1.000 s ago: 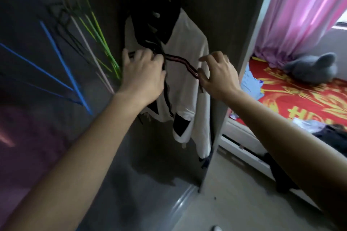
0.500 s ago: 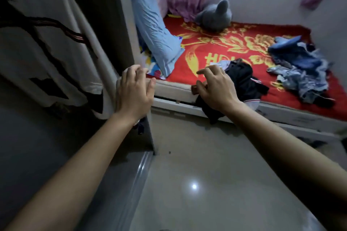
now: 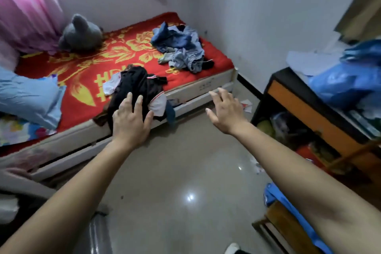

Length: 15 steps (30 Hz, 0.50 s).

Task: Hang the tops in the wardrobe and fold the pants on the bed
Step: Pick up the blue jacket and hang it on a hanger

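Curtain in pink hangs at far left. Below it a blue pillow lies on the near-left end of the bed, which wears a red and yellow cover. A grey plush toy sits at the back, up against the curtain.

Moving along, a dark pile of clothes with white and red trim sits at the bed's front edge and spills over the side. The left hand is right in front of it, fingers straight and spread wide, holding nothing. Whether it touches the cloth, I cannot tell.

Further back and right, a blue denim heap lies on the cover near the wall.

The right hand hovers above the floor past the bed's corner, fingers splayed, empty.

Far right stands a black and orange cabinet with a blue plastic bag on top.
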Each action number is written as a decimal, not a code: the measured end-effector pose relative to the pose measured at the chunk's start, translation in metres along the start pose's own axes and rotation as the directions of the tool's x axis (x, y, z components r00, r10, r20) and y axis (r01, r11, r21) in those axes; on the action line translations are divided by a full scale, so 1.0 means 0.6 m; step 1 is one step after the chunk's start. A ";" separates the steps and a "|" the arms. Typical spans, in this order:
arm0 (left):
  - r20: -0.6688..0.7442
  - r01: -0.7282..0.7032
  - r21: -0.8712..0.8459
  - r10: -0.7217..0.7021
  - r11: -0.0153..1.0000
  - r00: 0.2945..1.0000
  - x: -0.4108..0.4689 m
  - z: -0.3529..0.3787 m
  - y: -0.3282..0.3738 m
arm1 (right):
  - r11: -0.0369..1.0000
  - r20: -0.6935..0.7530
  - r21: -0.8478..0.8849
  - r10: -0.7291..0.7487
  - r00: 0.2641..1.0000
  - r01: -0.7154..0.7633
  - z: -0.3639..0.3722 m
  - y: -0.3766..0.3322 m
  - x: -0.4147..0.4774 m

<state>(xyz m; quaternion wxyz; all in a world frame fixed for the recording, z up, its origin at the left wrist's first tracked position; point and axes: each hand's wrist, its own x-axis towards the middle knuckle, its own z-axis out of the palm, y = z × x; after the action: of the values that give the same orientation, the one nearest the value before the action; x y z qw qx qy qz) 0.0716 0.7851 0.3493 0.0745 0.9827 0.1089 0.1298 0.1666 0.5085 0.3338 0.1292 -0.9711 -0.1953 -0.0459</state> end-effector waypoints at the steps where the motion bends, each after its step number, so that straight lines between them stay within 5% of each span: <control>1: 0.031 -0.065 -0.007 0.065 0.998 0.997 0.010 0.017 0.051 | 0.998 0.011 -0.018 0.068 0.998 -0.068 -0.006 0.058 -0.027; 8: 0.156 -0.427 -0.135 0.445 0.894 0.882 0.024 0.126 0.405 | 0.847 0.012 -0.080 0.529 0.849 -0.526 -0.055 0.375 -0.261; 15: 0.322 -0.674 -0.303 0.738 0.674 0.593 -0.076 0.285 0.689 | 0.490 0.032 -0.091 0.872 0.489 -0.867 -0.003 0.545 -0.551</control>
<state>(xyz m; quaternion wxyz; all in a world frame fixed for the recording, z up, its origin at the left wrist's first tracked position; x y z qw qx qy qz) 0.1554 0.3554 0.2475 0.1113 0.9395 -0.3188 -0.0577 -0.0094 0.0953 0.2134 0.0968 -0.9416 0.3179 0.0553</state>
